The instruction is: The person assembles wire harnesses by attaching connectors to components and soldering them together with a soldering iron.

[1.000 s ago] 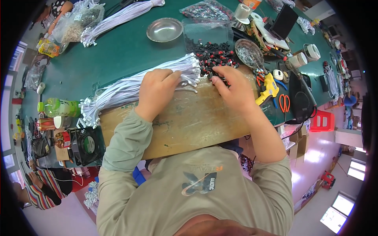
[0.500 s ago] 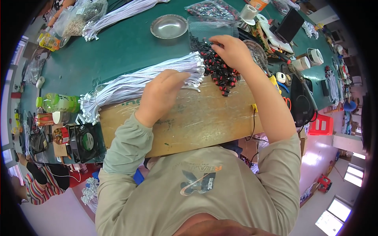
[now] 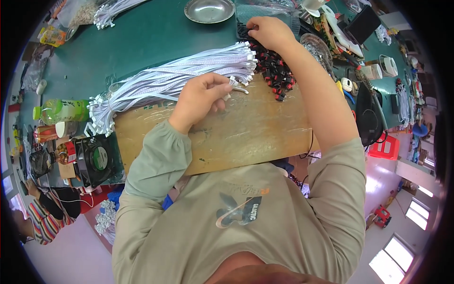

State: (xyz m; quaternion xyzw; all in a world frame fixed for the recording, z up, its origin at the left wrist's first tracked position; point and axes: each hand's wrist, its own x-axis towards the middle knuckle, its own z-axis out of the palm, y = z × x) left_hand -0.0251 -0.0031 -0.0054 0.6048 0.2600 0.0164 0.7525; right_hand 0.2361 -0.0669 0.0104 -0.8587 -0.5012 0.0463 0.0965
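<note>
A bundle of flat white cables [image 3: 170, 75] with white plug ends lies across the brown board [image 3: 255, 137] and the green table. My left hand [image 3: 201, 97] is over the board by the bundle's right end, thumb and fingers pinched on a white cable [image 3: 240, 89] whose plug shows at the fingertips. Farther off, my right hand [image 3: 270, 33] reaches to the clear plastic tray [image 3: 272, 10] of small black parts [image 3: 243, 31]. Its fingertips are closed together at the tray's near left; what they grip is hidden. Below that hand lies a pile of small black-and-red parts [image 3: 276, 71].
A metal bowl [image 3: 209, 11] stands at the back. On the left are a green bottle [image 3: 64, 111] and a black fan [image 3: 94, 160]. Tools, a black pouch [image 3: 369, 113] and a white cup [image 3: 372, 72] crowd the right. A person in stripes [image 3: 45, 220] sits at far left.
My left hand has turned and now pinches a cable end near the bundle. The right hand's fingers have closed at the tray. The whole view has shifted slightly, so the table sits higher.
</note>
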